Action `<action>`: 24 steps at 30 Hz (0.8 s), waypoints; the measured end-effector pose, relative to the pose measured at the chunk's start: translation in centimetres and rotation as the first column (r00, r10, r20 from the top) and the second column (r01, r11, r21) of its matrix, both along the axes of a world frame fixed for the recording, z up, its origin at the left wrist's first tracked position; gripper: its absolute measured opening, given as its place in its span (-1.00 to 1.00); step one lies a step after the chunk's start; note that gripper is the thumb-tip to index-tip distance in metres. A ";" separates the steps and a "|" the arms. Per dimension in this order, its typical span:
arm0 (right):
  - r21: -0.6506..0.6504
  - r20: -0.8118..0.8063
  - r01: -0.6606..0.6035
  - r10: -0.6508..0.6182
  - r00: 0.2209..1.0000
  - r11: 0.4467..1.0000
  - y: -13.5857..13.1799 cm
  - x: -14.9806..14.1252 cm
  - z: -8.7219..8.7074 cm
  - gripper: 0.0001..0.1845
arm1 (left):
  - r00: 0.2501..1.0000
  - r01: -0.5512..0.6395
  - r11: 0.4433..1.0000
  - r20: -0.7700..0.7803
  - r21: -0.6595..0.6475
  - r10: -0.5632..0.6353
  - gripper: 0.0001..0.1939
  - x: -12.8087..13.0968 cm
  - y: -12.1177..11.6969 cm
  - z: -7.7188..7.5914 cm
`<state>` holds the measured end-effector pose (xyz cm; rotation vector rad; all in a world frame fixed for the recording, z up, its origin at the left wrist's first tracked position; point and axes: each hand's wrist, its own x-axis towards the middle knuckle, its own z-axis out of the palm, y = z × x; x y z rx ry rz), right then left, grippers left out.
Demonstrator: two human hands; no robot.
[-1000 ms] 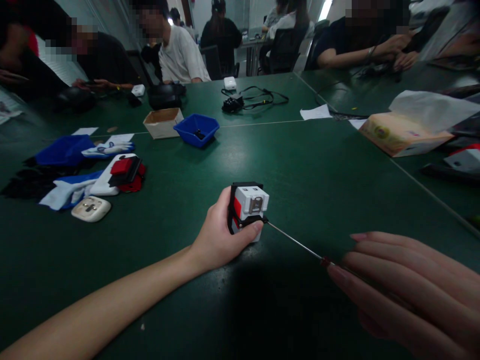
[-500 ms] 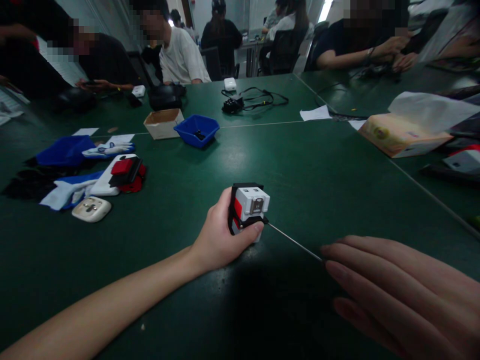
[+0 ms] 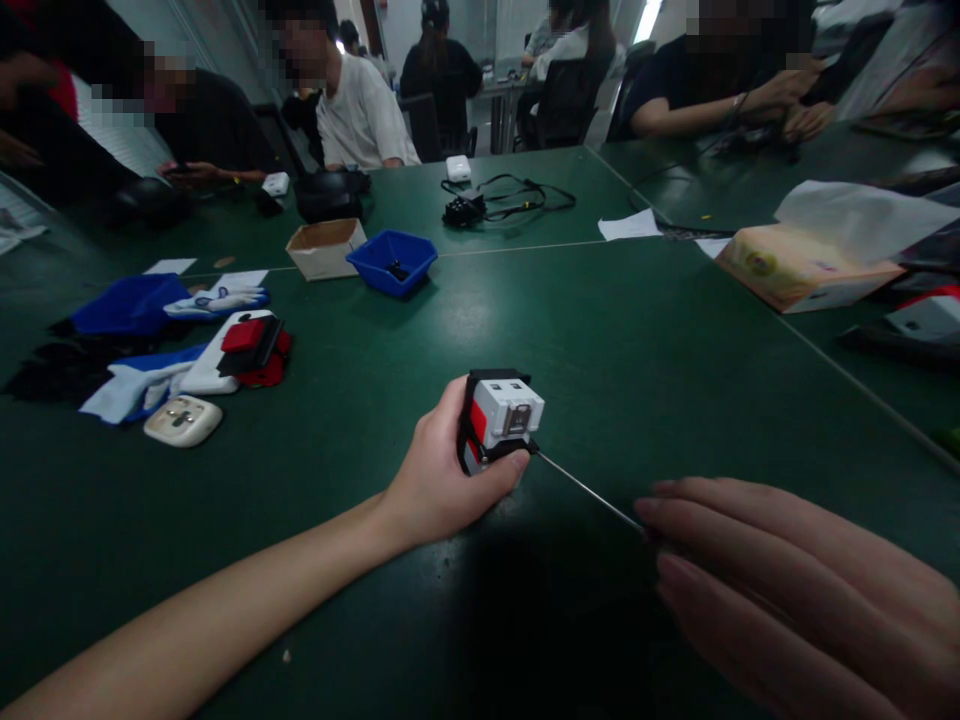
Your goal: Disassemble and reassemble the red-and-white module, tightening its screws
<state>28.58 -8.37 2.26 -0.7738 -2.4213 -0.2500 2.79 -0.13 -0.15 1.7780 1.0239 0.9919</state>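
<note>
My left hand [image 3: 439,470] is wrapped round a small grey-and-red block [image 3: 510,408] with a black bracket, its thumb pressed along the near side. A metal clip shows on the block's front face, and two small dark slots on its top. On the right, my right hand [image 3: 795,590] has its fingers closed about a screwdriver [image 3: 589,491]. The thin shaft runs up and left to the bracket's lower right corner; the handle is hidden by the fingers. Whether the tip sits in a screw is too small to tell.
At left lie a white case [image 3: 184,421], work gloves [image 3: 142,385] and a red-and-black device [image 3: 256,350]. A blue bin [image 3: 394,265] and a cardboard box [image 3: 324,252] stand farther back. A tissue box [image 3: 802,265] is at right. Several people sit beyond the green table [image 3: 637,370].
The fingers of my right hand have shifted and curled in around the screwdriver. The block in my left hand has moved slightly right and down in the view.
</note>
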 end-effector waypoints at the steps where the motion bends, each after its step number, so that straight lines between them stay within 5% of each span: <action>1: 0.025 0.003 -0.025 0.025 1.000 0.999 0.1 -0.1 0.0 -0.71 | 1.000 -0.003 1.000 -0.001 -0.005 0.003 -0.48 0.0 0.0 -0.1; 24: -0.011 -0.027 -0.086 0.085 0.996 0.996 0.2 0.6 -0.7 -0.72 | 0.998 -0.065 0.997 -0.008 -0.043 0.064 -0.57 -0.1 0.1 -0.3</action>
